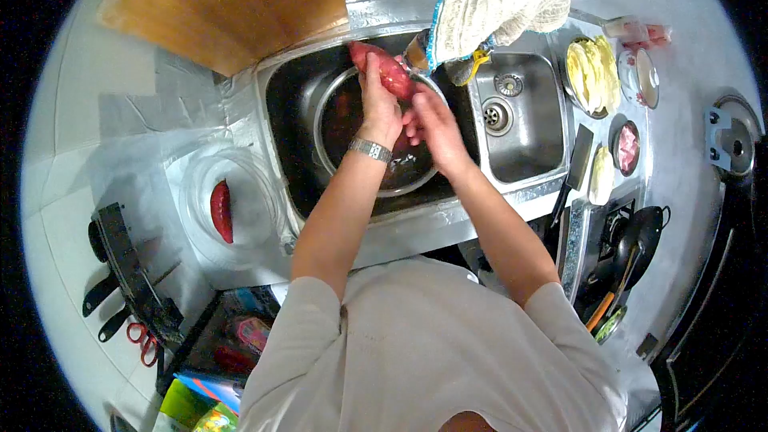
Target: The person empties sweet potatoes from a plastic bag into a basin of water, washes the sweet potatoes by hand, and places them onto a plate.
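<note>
Sweet potato (pixel 389 74) up in the head view — held over the bowl (pixel 398 192) in the sink (pixel 291 112), the left hand (pixel 380 110) wrapped on it. The right hand (pixel 436 124) is at the lower end, blurred — whether it grips too, I cannot tell. Looks stiff and fairly weighty, sturdy rather than fragile, probably slick if wet; the thick middle should give the surest hold.

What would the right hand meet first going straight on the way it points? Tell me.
Most likely the red sweet potato held in the left hand; the right hand points toward its lower end. Blur hides whether they already touch.
</note>
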{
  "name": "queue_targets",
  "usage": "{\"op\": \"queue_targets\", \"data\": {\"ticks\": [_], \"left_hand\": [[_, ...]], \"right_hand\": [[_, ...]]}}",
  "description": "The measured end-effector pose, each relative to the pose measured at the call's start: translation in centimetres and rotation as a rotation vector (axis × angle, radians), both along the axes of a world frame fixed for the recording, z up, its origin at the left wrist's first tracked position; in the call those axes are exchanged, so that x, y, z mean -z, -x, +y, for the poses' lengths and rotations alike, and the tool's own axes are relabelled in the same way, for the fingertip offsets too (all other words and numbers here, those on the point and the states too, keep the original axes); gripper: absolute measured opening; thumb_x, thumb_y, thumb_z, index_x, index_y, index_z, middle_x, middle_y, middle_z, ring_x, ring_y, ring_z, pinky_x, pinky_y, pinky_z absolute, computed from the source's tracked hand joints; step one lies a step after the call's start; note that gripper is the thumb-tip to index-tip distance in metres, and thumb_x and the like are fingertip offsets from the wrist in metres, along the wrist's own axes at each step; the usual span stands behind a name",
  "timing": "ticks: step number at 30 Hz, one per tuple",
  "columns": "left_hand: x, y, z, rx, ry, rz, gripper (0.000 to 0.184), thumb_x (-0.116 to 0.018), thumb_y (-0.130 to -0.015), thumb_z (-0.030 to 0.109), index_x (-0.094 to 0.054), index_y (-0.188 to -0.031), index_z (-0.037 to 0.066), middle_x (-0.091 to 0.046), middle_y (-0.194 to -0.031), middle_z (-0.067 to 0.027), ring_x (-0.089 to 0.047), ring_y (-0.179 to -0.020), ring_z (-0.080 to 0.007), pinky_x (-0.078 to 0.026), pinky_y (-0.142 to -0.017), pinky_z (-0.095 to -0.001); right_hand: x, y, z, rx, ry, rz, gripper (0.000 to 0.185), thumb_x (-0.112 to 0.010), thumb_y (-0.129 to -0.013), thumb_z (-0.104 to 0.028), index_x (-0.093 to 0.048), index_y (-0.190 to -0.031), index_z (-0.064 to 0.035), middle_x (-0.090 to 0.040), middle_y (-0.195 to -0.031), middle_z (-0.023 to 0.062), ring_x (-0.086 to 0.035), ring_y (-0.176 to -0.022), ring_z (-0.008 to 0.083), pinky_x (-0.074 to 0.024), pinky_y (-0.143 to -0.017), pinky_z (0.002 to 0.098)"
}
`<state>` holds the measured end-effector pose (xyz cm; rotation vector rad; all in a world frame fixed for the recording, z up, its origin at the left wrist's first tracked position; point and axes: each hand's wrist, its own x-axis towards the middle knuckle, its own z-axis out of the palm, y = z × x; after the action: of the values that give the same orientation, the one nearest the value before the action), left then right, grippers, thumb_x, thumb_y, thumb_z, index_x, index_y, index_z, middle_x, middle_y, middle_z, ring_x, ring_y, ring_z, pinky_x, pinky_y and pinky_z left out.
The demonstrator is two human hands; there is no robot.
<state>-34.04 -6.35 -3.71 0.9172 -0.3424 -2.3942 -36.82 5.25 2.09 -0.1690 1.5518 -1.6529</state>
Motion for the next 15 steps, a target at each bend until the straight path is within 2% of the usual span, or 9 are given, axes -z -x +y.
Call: {"op": "queue_targets", "data": {"ticks": [3, 5, 6, 7, 9, 10, 13, 14, 15], "left_hand": [[0.1, -1.8, -0.4, 0.188, -0.125, 0.002, 0.031, -0.060, -0.093, 0.043, -0.060, -0.105, 0.014, -0.063, -0.093, 0.0000, -0.059, -0.093, -0.0157, -0.046, -0.091, -0.0380], [-0.7, -2.4, -0.2, -0.024, 0.142, 0.039, 0.024, -0.061, -0.094, 0.035, -0.061, -0.104, 0.013, -0.065, -0.098, -0.0013, -0.060, -0.098, -0.0167, -0.047, -0.095, -0.0428], [-0.9, -3.3, -0.7, 0.053, 0.117, 0.046, 0.022, -0.060, -0.095, 0.030, -0.061, -0.108, 0.013, -0.066, -0.105, -0.0029, -0.060, -0.105, -0.0189, -0.044, -0.100, -0.0474], [-0.6, -4.6, -1.7, 0.149, 0.060, 0.149, 0.031, -0.062, -0.093, 0.026, -0.053, -0.121, 0.015, -0.060, -0.121, -0.0047, -0.055, -0.118, -0.0219, -0.042, -0.103, -0.0522], [-2.0, -6.7, -3.2, 0.252, -0.021, 0.132, 0.031, -0.063, -0.093, 0.028, -0.054, -0.120, 0.014, -0.060, -0.125, -0.0053, -0.056, -0.119, -0.0226, -0.041, -0.105, -0.0534], [-0.9, -7.4, -3.7, 0.290, -0.021, 0.116, 0.031, -0.062, -0.094, 0.026, -0.054, -0.119, 0.011, -0.059, -0.127, -0.0087, -0.060, -0.115, -0.0282, -0.047, -0.099, -0.0517], [-2.2, -8.9, -3.8, 0.453, 0.171, -0.007, 0.032, -0.061, -0.094, 0.021, -0.051, -0.122, 0.008, -0.059, -0.126, -0.0124, -0.064, -0.108, -0.0342, -0.054, -0.091, -0.0465], [-2.9, -8.9, -3.6, 0.546, 0.225, 0.038, 0.035, -0.059, -0.095, 0.015, -0.047, -0.127, 0.008, -0.059, -0.125, -0.0159, -0.064, -0.106, -0.0372, -0.058, -0.080, -0.0398], [-4.2, -9.1, -3.2, 0.555, 0.227, 0.032, 0.035, -0.059, -0.095, 0.015, -0.047, -0.127, 0.008, -0.059, -0.125, -0.0159, -0.064, -0.106, -0.0372, -0.058, -0.080, -0.0398]], "right_hand": [[1.5, 0.6, -1.9, 0.117, 0.025, -0.070, 0.023, -0.056, -0.098, -0.030, -0.064, -0.104, -0.0089, -0.053, -0.067, -0.0049, -0.045, -0.053, 0.0056, -0.0358, -0.046, 0.0214], [2.5, 2.4, -1.7, 0.148, 0.022, -0.120, 0.022, -0.057, -0.098, -0.029, -0.066, -0.101, -0.0091, -0.053, -0.067, -0.0054, -0.043, -0.053, 0.0050, -0.0338, -0.046, 0.0205], [2.5, 3.1, -1.6, 0.095, 0.012, -0.125, 0.021, -0.059, -0.097, -0.029, -0.067, -0.102, -0.0095, -0.052, -0.067, -0.0063, -0.043, -0.054, 0.0045, -0.0327, -0.047, 0.0201], [2.5, 3.9, -1.2, 0.019, -0.016, -0.061, 0.014, -0.059, -0.097, -0.025, -0.061, -0.092, -0.0122, -0.052, -0.069, -0.0058, -0.044, -0.058, 0.0042, -0.0322, -0.050, 0.0208], [2.0, 5.1, -1.2, -0.095, -0.022, -0.075, 0.014, -0.056, -0.097, -0.022, -0.061, -0.091, -0.0117, -0.052, -0.070, -0.0052, -0.044, -0.059, 0.0046, -0.0328, -0.052, 0.0212], [1.8, 5.4, -1.6, -0.094, -0.020, -0.075, 0.014, -0.056, -0.097, -0.022, -0.061, -0.091, -0.0117, -0.052, -0.070, -0.0052, -0.044, -0.059, 0.0046, -0.0328, -0.052, 0.0212], [1.6, 5.3, -3.0, -0.043, 0.023, -0.084, 0.017, -0.050, -0.098, -0.020, -0.061, -0.089, -0.0108, -0.054, -0.071, -0.0039, -0.044, -0.060, 0.0064, -0.0339, -0.054, 0.0236], [1.6, 4.9, -3.9, 0.029, 0.003, -0.042, 0.019, -0.048, -0.098, -0.020, -0.061, -0.090, -0.0096, -0.057, -0.074, -0.0023, -0.047, -0.062, 0.0080, -0.0368, -0.057, 0.0255], [1.9, 4.6, -4.5, 0.101, -0.018, -0.002, 0.021, -0.046, -0.098, -0.020, -0.062, -0.091, -0.0084, -0.059, -0.076, -0.0006, -0.049, -0.064, 0.0097, -0.0398, -0.060, 0.0273]]}}
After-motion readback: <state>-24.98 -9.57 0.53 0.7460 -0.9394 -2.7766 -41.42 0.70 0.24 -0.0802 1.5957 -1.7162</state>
